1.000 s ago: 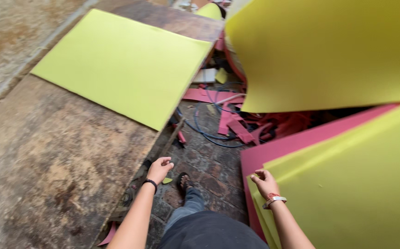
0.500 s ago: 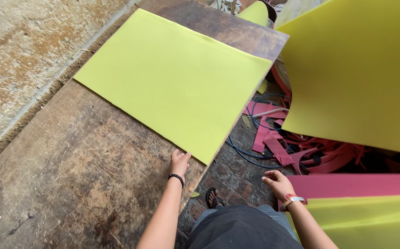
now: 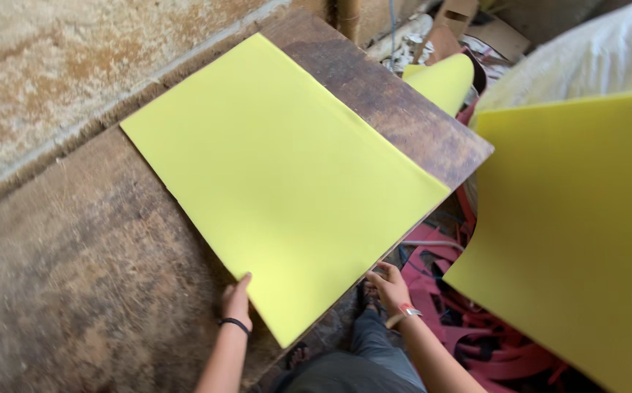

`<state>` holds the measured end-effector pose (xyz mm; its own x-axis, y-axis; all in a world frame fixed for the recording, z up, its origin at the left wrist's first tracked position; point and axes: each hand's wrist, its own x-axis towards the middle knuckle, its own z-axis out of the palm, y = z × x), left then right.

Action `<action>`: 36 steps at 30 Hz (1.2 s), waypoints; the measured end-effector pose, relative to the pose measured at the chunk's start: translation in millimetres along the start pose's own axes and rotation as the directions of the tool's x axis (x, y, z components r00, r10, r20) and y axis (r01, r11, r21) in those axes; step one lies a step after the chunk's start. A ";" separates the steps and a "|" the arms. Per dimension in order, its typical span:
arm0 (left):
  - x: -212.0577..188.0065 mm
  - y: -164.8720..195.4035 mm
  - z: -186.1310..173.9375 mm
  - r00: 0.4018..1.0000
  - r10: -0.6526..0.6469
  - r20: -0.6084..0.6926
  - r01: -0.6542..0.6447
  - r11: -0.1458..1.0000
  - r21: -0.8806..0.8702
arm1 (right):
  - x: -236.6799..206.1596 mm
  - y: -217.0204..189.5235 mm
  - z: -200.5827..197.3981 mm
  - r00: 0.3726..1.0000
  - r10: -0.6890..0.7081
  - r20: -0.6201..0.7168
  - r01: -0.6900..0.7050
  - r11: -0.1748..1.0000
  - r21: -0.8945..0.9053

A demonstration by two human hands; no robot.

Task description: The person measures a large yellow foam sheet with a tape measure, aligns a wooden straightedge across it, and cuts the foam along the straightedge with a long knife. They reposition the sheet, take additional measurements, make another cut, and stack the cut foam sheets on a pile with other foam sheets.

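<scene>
The yellow foam sheet (image 3: 279, 182), judged light, soft and bendable, lies flat on the wooden desk (image 3: 76, 291), left hand (image 3: 237, 300) spread against its near edge, right hand (image 3: 389, 285) pinching its near corner, the soundest holding points.

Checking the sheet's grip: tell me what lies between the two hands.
Head view: the near corner of the yellow sheet lies between the left hand and right hand, on the wooden table.
</scene>
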<state>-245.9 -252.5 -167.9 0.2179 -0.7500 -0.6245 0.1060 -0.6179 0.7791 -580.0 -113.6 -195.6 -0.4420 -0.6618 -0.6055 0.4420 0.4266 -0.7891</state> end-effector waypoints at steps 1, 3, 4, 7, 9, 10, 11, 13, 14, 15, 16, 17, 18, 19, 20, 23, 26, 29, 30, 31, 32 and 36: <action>-4.9 6.1 6.0 1.000 0.009 0.006 -0.008 0.997 -0.082 | 13.4 -14.9 1.9 0.999 0.053 -0.005 -0.053 0.999 0.009; -7.6 22.4 18.9 0.999 -0.043 0.016 0.043 0.999 0.009 | 41.0 -41.1 -0.9 0.982 0.191 0.018 -0.191 0.972 0.134; -6.3 30.1 26.8 0.998 -0.065 0.021 0.064 0.997 0.048 | 55.7 -53.2 -3.0 0.967 0.253 0.036 -0.255 0.948 0.191; -0.8 44.2 30.5 1.000 0.012 0.023 -0.013 0.997 0.074 | 102.4 -83.8 -5.3 0.996 0.049 -0.077 -0.035 0.985 0.168; 1.8 49.8 10.0 0.992 0.107 -0.066 -0.089 0.969 0.229 | 132.5 -105.5 -8.0 0.730 -0.524 -0.439 0.436 0.851 -0.291; 0.0 49.7 -5.2 0.982 0.150 -0.113 -0.109 0.946 0.306 | 150.1 -123.9 -18.6 0.719 -0.585 -0.375 0.277 0.737 -0.616; -2.4 51.3 -24.2 0.968 0.167 -0.189 -0.065 0.889 0.453 | 165.1 -139.6 -19.6 0.739 -0.624 -0.253 0.276 0.623 -0.732; -11.6 53.1 -65.3 0.926 0.195 -0.324 0.092 0.715 0.693 | 190.4 -161.8 -2.9 0.815 -0.579 -0.016 0.314 0.465 -0.828; -22.6 47.0 -86.0 0.909 0.191 -0.369 0.112 0.742 0.661 | 199.4 -168.1 15.0 0.861 -0.500 0.086 0.340 0.443 -0.829; -36.2 41.2 -107.0 0.891 0.190 -0.411 0.127 0.767 0.629 | 201.7 -167.7 36.1 0.891 -0.416 0.183 0.367 0.422 -0.829; -49.5 33.1 -123.9 0.871 0.193 -0.452 0.134 0.792 0.596 | 198.3 -161.7 59.3 0.916 -0.335 0.220 0.354 0.420 -0.835; -60.7 25.4 -134.2 0.862 0.204 -0.465 0.116 0.813 0.570 | 192.5 -153.6 86.2 0.933 -0.255 0.254 0.343 0.413 -0.844; -70.9 16.3 -140.9 0.852 0.210 -0.479 0.099 0.835 0.542 | 184.3 -148.3 110.0 0.944 -0.171 0.283 0.329 0.397 -0.857; -82.3 5.0 -147.6 0.843 0.216 -0.492 0.079 0.856 0.511 | 172.1 -142.8 130.4 0.945 -0.122 0.303 0.323 0.485 -0.813; -91.9 -5.0 -154.1 0.825 0.154 -0.543 0.128 0.886 0.446 | 156.6 -137.1 150.9 0.943 -0.079 0.323 0.309 0.568 -0.763; -125.1 -35.9 -178.2 0.741 0.125 -0.659 0.183 0.907 0.378 | 99.8 -127.6 212.4 0.817 -0.163 0.553 0.518 0.629 -0.580; -185.5 -85.6 -207.8 0.658 0.221 -0.720 0.138 0.905 0.403 | 14.1 -103.0 247.1 0.608 -0.290 0.739 0.746 0.528 -0.406; -233.8 -126.8 -250.3 0.535 0.264 -0.803 -0.086 0.962 0.259 | -81.7 -60.1 290.4 0.293 -0.306 0.906 0.872 0.474 -0.122; -247.6 -138.1 -263.2 0.482 0.222 -0.848 -0.160 0.973 0.164 | -113.9 -45.1 301.5 0.113 -0.366 0.924 0.936 0.352 0.025; -263.8 -148.5 -280.5 0.377 0.292 -0.879 -0.200 0.952 0.231 | -148.8 -21.9 315.2 -0.073 -0.413 0.908 0.955 0.234 0.183; -285.2 -158.4 -301.4 0.288 0.376 -0.881 -0.180 0.925 0.336 | -184.4 0.4 321.6 -0.026 -0.353 0.935 0.893 0.412 0.180; -372.5 -203.7 -371.8 0.159 0.216 -0.963 -0.157 0.969 0.192 | -313.8 78.1 353.2 -0.390 -0.322 0.862 0.836 0.269 0.479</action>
<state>12.1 240.4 -73.4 0.9921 -0.0256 0.1226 -0.1177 -0.5259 0.8424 -131.0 -90.3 -30.5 0.7033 -0.4107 0.5802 0.1234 -0.7333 -0.6686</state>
